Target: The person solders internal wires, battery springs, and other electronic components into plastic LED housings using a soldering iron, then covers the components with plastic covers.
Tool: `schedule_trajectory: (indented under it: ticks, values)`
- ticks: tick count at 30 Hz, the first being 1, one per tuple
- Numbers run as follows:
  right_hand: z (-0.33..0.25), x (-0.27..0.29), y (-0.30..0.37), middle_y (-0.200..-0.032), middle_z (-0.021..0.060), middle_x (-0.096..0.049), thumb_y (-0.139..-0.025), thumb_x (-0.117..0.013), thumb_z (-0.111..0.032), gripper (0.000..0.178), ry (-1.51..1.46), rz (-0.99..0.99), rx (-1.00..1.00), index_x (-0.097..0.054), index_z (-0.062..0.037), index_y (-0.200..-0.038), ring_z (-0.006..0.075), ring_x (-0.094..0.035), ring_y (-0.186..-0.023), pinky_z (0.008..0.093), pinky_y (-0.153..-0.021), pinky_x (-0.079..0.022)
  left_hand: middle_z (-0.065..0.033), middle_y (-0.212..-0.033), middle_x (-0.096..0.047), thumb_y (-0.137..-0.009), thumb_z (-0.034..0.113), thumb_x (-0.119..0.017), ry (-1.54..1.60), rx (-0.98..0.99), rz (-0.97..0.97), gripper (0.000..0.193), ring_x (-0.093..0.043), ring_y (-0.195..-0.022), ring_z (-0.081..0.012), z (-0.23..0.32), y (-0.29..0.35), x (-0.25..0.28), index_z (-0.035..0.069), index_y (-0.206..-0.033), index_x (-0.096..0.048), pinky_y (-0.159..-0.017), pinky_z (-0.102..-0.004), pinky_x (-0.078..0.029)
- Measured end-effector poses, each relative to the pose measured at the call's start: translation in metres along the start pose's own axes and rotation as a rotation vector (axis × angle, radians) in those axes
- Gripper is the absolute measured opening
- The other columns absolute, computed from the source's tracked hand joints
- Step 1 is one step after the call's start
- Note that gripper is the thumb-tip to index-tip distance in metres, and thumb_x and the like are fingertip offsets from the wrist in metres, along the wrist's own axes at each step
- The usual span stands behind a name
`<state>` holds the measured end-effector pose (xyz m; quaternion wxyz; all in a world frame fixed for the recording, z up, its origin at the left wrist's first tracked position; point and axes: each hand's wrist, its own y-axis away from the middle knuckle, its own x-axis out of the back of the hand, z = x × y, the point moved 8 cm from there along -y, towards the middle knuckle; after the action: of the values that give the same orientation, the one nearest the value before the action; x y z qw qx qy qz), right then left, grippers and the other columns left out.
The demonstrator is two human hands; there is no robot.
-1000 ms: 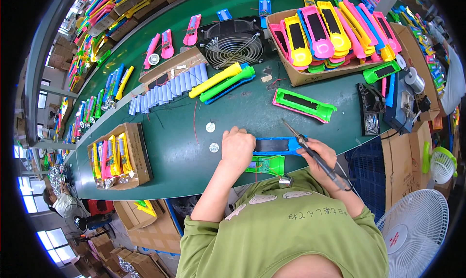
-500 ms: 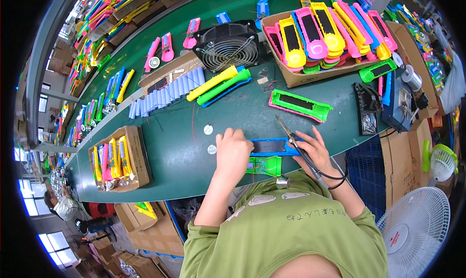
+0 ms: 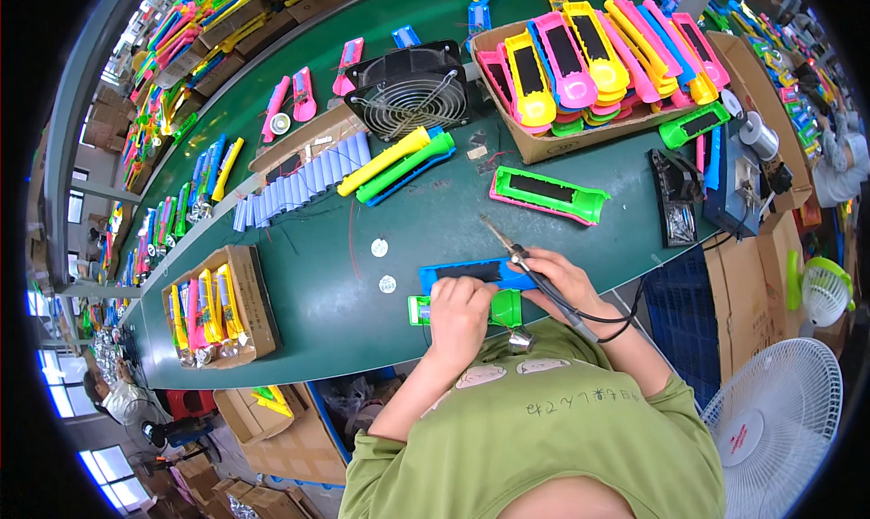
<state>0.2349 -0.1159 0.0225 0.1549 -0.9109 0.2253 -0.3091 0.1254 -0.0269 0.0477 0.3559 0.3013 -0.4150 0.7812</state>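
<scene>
Our right hand point(image 3: 560, 282) grips a soldering iron point(image 3: 571, 315), tip pointing away from us, beside the right end of a dark-lined blue casing point(image 3: 467, 270). Our left hand point(image 3: 460, 316), fingers curled, covers the middle of a green casing point(image 3: 507, 308), and we cannot tell whether it pinches anything; both casings lie side by side on the counter point(image 3: 335, 329), the green one nearer us.

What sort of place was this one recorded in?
Probably a small-electronics assembly workshop: the right hand holds a soldering iron, a spool of silvery wire sits off to the right, and a cardboard box is packed with colourful plastic housings.
</scene>
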Motion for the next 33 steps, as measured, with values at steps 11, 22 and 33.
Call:
schedule_trajectory:
  ticks: [11, 22, 33]
  values:
    - [0.013, 0.041, 0.015, -0.092, 0.0106, -0.061, -0.071, -0.072, -0.007, 0.025, -0.320, 0.164, -0.228, -0.059, 0.0024, -0.091, 0.0209, -0.064, -0.073, 0.0362, -0.075, -0.052, -0.0096, -0.068, -0.058, -0.068, 0.005, -0.062, -0.049, 0.254, -0.277, 0.004, -0.059, -0.061, -0.0269, -0.039, -0.013, -0.020, 0.007, -0.070, -0.064, -0.059, -0.0367, -0.047]
    - [0.056, 0.017, 0.031, -0.087, 0.0102, -0.059, -0.077, -0.062, 0.002, 0.016, -0.712, 0.305, -0.597, -0.056, 0.0065, -0.092, 0.0152, -0.062, -0.069, 0.0259, -0.061, -0.052, -0.0098, -0.068, -0.056, -0.068, 0.008, -0.063, -0.051, 0.267, -0.230, 0.002, -0.058, -0.063, -0.0286, -0.037, -0.014, -0.023, 0.006, -0.069, -0.063, -0.061, -0.0379, -0.046]
    - [0.058, 0.012, 0.034, -0.087, 0.0108, -0.060, -0.077, -0.062, 0.001, 0.016, -0.689, 0.297, -0.606, -0.057, 0.0063, -0.092, 0.0156, -0.063, -0.070, 0.0258, -0.061, -0.053, -0.0111, -0.070, -0.060, -0.067, 0.003, -0.063, -0.087, 0.246, -0.238, 0.003, -0.060, -0.062, -0.0286, -0.037, -0.016, -0.024, 0.005, -0.070, -0.063, -0.057, -0.0370, -0.048]
